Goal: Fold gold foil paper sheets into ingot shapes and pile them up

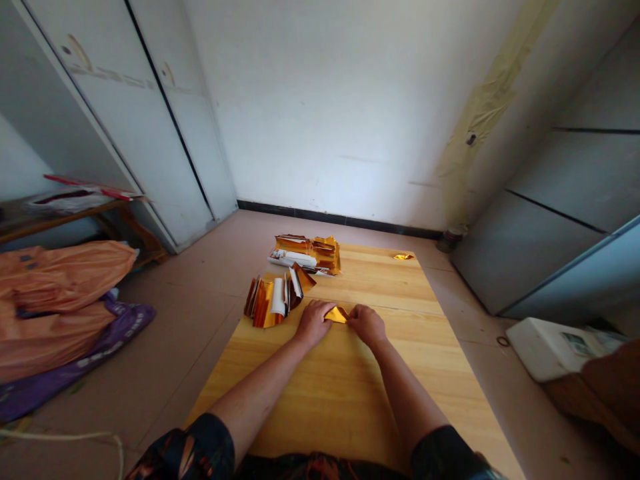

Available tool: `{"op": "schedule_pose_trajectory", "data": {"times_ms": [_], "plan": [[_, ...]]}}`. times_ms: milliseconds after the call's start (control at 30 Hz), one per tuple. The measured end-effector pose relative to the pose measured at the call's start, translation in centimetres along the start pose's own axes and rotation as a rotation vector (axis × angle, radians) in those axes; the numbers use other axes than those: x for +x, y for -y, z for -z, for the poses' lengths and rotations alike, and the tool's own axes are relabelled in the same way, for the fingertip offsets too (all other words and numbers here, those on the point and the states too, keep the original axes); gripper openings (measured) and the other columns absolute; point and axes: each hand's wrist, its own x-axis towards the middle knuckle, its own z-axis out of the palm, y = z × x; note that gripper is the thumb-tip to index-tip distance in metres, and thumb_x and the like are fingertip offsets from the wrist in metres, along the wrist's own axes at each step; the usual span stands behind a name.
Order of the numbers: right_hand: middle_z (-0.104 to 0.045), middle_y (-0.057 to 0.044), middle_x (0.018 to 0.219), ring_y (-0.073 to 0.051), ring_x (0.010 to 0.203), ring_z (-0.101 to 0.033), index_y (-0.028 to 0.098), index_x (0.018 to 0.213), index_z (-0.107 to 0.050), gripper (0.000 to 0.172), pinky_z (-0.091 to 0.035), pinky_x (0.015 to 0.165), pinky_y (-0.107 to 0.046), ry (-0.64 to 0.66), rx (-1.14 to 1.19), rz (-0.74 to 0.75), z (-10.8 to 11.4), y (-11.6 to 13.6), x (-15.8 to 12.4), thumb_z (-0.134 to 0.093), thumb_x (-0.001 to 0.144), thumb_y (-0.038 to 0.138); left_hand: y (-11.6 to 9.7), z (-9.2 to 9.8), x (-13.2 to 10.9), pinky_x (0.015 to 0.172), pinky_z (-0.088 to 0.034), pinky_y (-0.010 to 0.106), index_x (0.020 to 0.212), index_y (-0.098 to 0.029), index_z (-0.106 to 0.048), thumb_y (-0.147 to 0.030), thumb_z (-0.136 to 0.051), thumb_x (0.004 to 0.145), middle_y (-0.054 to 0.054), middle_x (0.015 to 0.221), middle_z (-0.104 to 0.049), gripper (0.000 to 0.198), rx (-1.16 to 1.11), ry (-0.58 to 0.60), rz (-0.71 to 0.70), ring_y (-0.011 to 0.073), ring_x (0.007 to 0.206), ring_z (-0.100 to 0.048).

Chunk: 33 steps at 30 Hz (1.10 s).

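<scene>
Pale wood-grain tabletop (425, 347) stands before a white wall (320, 120). Fingers are drawn in narrow on both sides: the left hand (314, 323) grips the left end of a gold foil piece (337, 315) over the tabletop, the right hand (369, 325) its right end. Uneven pulling could, I judge, tear or skew such thin foil. Leftward lies one curled gold-and-white bundle (275, 300), with a second bundle (315, 253) beyond; near the far right corner, one foil scrap (403, 257). Totals: two bundles, one held piece, one scrap.
</scene>
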Motion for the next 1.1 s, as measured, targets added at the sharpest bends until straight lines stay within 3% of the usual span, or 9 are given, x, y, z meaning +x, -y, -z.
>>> {"op": "schedule_pose_trajectory", "data": {"times_ms": [133,333,567,667,933,1100], "plan": [[-0.067,0.000,0.085,-0.013,0.075,-0.058,0.022,0.079,-0.063,0.009,-0.028,0.055,-0.021,-0.020,-0.012,0.020,-0.2,-0.1,-0.3,-0.056,0.075,0.021,0.0,0.0,-0.4,0.081,-0.045,0.029,0.106,-0.017,-0.064,0.003,-0.055,0.066,0.003,0.087,-0.067,0.046,-0.041,-0.058,0.037,0.0178,0.085,-0.057],[-0.064,0.001,0.087,-0.012,0.075,-0.057,0.025,0.085,-0.064,0.014,-0.029,0.057,-0.020,-0.057,-0.092,0.133,-0.4,-0.4,-0.9,-0.052,0.079,0.019,0.1,0.3,-0.7,0.076,-0.044,0.027,0.077,-0.017,-0.067,0.002,-0.057,0.069,0.003,0.079,-0.067,0.024,0.002,-0.008,0.010,0.0167,0.081,-0.058],[-0.060,-0.004,0.084,-0.014,0.082,-0.055,0.022,0.085,-0.070,0.023,-0.037,0.071,-0.021,-0.198,-0.150,0.437,-2.2,-2.2,-0.9,-0.049,0.083,0.014,-0.1,0.8,-1.4,0.074,-0.044,0.027,0.075,-0.017,-0.069,0.001,-0.058,0.072,0.003,0.076,-0.067,0.022,0.082,0.030,-0.159,0.0163,0.079,-0.058],[-0.061,-0.004,0.082,-0.015,0.082,-0.056,0.021,0.085,-0.071,0.023,-0.038,0.074,-0.021,-0.192,-0.126,0.510,-2.4,-2.8,-0.9,-0.049,0.084,0.014,0.0,1.0,-1.7,0.075,-0.044,0.028,0.077,-0.018,-0.069,0.000,-0.059,0.073,0.004,0.076,-0.068,0.021,0.119,0.034,-0.181,0.0166,0.078,-0.059],[-0.063,-0.002,0.082,-0.012,0.080,-0.059,0.023,0.082,-0.072,0.020,-0.037,0.069,-0.019,-0.085,-0.070,0.402,-1.0,-2.5,-0.8,-0.053,0.087,0.026,-0.1,1.5,-1.5,0.081,-0.044,0.029,0.091,-0.021,-0.070,-0.012,-0.057,0.080,0.002,0.090,-0.072,0.019,0.104,0.058,-0.050,0.0177,0.086,-0.063],[-0.063,-0.002,0.082,-0.012,0.076,-0.058,0.022,0.080,-0.071,0.020,-0.038,0.067,-0.020,-0.132,-0.062,0.366,-1.6,-2.4,-0.6,-0.053,0.086,0.026,-0.3,1.2,-1.1,0.081,-0.044,0.028,0.094,-0.021,-0.069,-0.012,-0.056,0.080,0.003,0.093,-0.072,0.021,0.137,0.051,0.037,0.0176,0.088,-0.063]]}}
